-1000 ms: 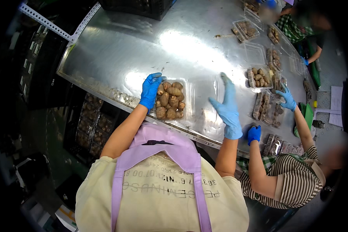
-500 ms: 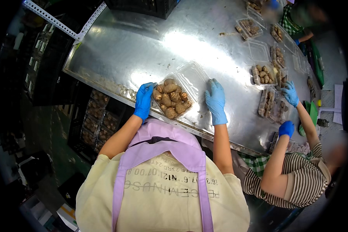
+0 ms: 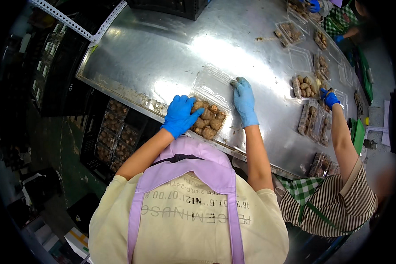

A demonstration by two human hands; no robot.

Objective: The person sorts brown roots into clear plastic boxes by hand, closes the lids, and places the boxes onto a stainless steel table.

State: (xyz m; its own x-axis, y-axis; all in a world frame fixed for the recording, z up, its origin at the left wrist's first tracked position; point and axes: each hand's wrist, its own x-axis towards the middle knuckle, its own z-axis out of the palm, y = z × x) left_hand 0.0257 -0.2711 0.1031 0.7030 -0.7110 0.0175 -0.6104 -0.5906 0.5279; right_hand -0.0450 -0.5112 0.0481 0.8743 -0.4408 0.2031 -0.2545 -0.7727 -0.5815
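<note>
A clear plastic clamshell box point(image 3: 210, 137) stands at the table's near edge in front of me, filled with brown, round taro-like tubers point(image 3: 212, 118). Its transparent lid point(image 3: 213, 84) is folded back away from me. My left hand point(image 3: 179, 115), in a blue glove, lies over the box's left side, thumb and fingers apart on the tubers. In a lighter blue glove, my right hand point(image 3: 244, 102) rests beside the lid's right edge with fingers stretched out. Whether its fingertips touch the lid is hard to tell.
Dark crates point(image 3: 114, 136) of filled boxes sit below the metal table's point(image 3: 141, 57) left edge. A black crate point(image 3: 171, 6) stands at the back. At right, a co-worker's gloved hand point(image 3: 331, 99) reaches among several tuber boxes point(image 3: 306, 86). Another person works far right.
My left hand has moved from the box's side onto the tubers. The box sits slightly farther right, turned a little. My right hand has stayed by the lid. The co-worker's hands have moved.
</note>
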